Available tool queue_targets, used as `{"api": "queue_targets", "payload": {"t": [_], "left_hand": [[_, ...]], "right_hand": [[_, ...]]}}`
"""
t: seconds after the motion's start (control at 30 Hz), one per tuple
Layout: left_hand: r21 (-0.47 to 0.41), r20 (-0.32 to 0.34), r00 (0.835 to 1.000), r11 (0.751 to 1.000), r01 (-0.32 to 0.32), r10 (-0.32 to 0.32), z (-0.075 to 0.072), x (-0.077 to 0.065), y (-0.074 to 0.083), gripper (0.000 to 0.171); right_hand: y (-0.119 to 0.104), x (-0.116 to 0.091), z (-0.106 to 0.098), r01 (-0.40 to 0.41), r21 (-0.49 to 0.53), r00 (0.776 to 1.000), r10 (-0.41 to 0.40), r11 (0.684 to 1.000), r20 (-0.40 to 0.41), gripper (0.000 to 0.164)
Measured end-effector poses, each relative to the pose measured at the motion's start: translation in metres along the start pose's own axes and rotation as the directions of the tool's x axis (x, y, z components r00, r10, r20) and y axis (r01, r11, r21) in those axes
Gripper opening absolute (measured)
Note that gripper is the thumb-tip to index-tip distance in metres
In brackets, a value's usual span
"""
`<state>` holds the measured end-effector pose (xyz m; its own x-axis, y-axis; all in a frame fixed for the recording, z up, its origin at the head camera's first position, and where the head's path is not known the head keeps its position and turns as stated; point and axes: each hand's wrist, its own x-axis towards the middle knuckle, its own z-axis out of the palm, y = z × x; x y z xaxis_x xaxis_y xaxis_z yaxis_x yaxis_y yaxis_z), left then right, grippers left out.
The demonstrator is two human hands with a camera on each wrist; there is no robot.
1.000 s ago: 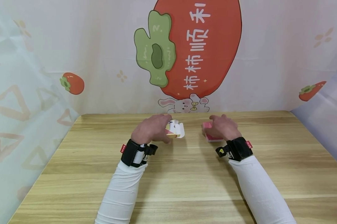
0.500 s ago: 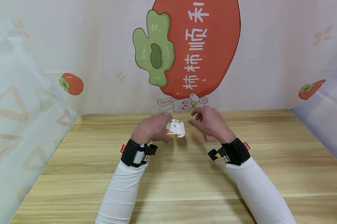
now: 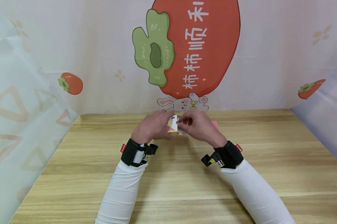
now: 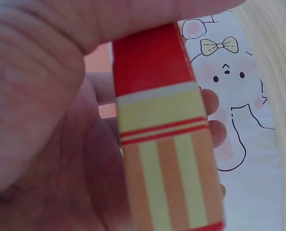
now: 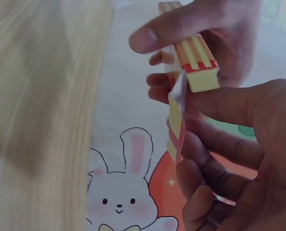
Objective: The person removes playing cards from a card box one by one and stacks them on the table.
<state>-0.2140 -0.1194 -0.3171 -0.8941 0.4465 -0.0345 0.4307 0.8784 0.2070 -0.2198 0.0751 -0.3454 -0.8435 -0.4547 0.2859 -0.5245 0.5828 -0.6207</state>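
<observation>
My left hand (image 3: pixel 151 126) grips a playing-card box (image 3: pixel 172 124) above the table, thumb on one side and fingers on the other. In the left wrist view the box's narrow side (image 4: pixel 169 163) shows red, with pale and orange stripes. At the box's right end my right hand (image 3: pixel 200 126) has its curled fingers and thumb around the end flaps. The right wrist view has the lid flap (image 5: pixel 175 122) hanging open between those fingers and the thumb. Behind the right hand, a red-backed deck of cards (image 3: pixel 216 125) lies on the table, mostly hidden.
The wooden table (image 3: pixel 174 186) ends at a white cloth backdrop (image 3: pixel 101 62) with persimmon and rabbit prints. Each wrist wears a black strap mount, such as the right one (image 3: pixel 231 154).
My right hand has left the deck of cards and moved left to the box's open end, where its fingers now take hold of the flaps. The left hand stays almost still.
</observation>
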Motion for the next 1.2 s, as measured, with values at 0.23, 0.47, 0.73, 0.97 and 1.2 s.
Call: {"api": "queue_targets", "payload": {"t": [0.23, 0.47, 0.73, 0.97, 1.2], "left_hand": [[0.011, -0.025, 0.999, 1.000, -0.022, 0.022, -0.001, 0.002, 0.000, 0.073], [0.019, -0.025, 0.999, 0.999, -0.034, 0.034, -0.001, 0.003, 0.000, 0.071], [0.017, -0.024, 0.999, 0.999, -0.047, 0.047, -0.002, 0.003, 0.001, 0.067], [0.017, -0.031, 0.998, 0.999, -0.047, 0.048, -0.002, 0.003, 0.001, 0.067], [0.002, -0.032, 0.998, 0.999, -0.047, 0.047, -0.001, 0.002, 0.000, 0.069]], "right_hand": [[0.002, 0.003, 0.006, -0.071, -0.014, 0.997, 0.071, 0.997, -0.012, 0.011], [0.004, 0.003, 0.010, -0.121, -0.003, 0.993, 0.121, 0.993, -0.013, 0.017], [0.003, 0.003, 0.011, -0.179, 0.023, 0.984, 0.179, 0.984, -0.010, 0.019], [0.003, 0.003, 0.010, -0.212, 0.051, 0.977, 0.212, 0.976, 0.005, 0.019], [0.002, 0.002, 0.008, -0.265, 0.103, 0.964, 0.263, 0.959, 0.037, 0.017]]}}
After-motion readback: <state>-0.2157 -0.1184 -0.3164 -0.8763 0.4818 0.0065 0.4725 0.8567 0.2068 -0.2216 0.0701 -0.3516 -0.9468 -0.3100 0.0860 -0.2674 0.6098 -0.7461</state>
